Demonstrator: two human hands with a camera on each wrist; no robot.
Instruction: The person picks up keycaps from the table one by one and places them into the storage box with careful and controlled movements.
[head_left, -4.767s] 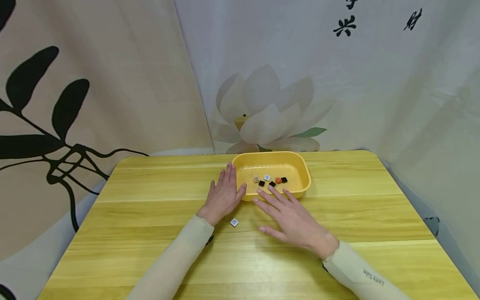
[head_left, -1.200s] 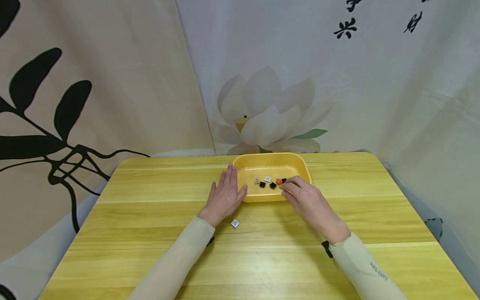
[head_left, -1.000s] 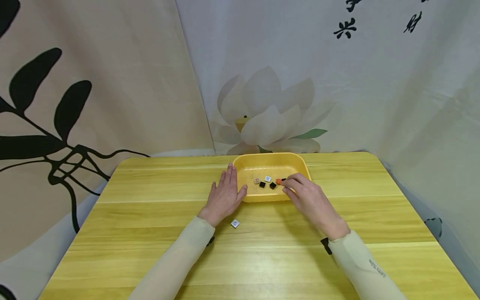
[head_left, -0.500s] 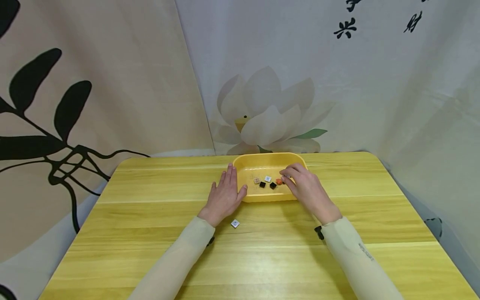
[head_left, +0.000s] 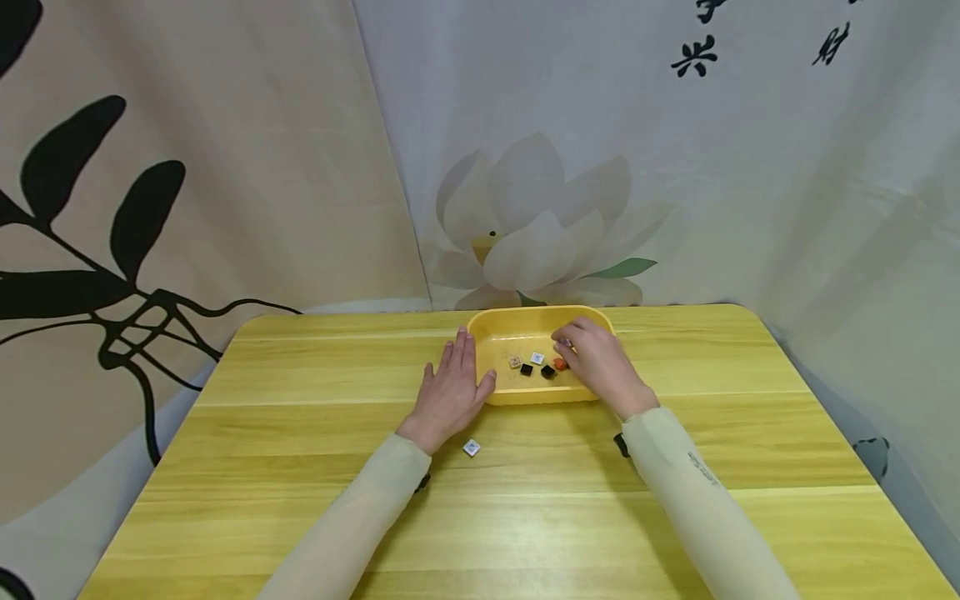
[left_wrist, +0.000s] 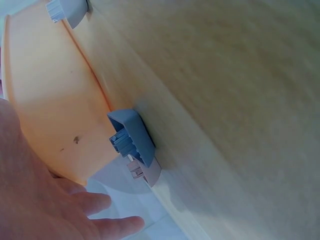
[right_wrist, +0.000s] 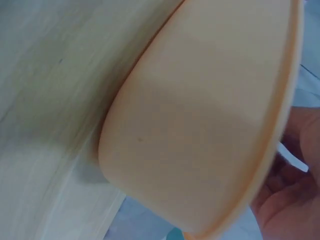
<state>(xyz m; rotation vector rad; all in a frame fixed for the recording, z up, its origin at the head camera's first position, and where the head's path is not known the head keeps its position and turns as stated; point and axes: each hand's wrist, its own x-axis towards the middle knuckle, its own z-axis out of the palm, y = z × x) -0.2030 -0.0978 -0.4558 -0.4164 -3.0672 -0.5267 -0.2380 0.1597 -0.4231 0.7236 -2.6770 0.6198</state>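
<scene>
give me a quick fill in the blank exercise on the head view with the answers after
1. The right hand is over the inside of the yellow tray, while the left hand rests at the tray's ____ end.
2. The roundish piece in the tray is coloured ____.
3. The lone tile on the table outside the tray is mainly ____.

Missing words: left; orange; white

Keycaps point(head_left: 537, 358) in tray point(head_left: 542, 399), keycap point(head_left: 471, 447) before (leftward)
</scene>
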